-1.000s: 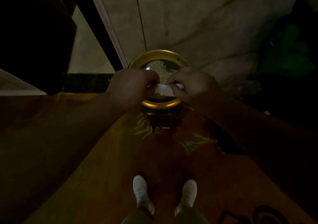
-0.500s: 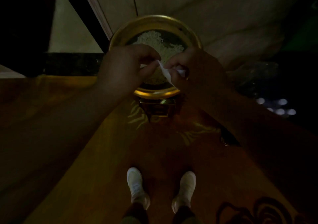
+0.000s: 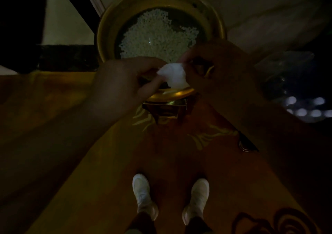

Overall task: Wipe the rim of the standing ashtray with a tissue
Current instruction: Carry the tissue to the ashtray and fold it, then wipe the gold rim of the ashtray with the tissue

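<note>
tissue bunched, pinched at both ends between left hand and right hand, fingers clamped on it; hangs just above the ashtray near rim; contact unclear; wipe goes down, either hand equally near

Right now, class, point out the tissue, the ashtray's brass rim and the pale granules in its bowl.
tissue (image 3: 173,76), head view, middle of the crumpled white wad.
brass rim (image 3: 106,30), head view, bare left side.
pale granules (image 3: 158,34), head view, centre of the heap.
</note>
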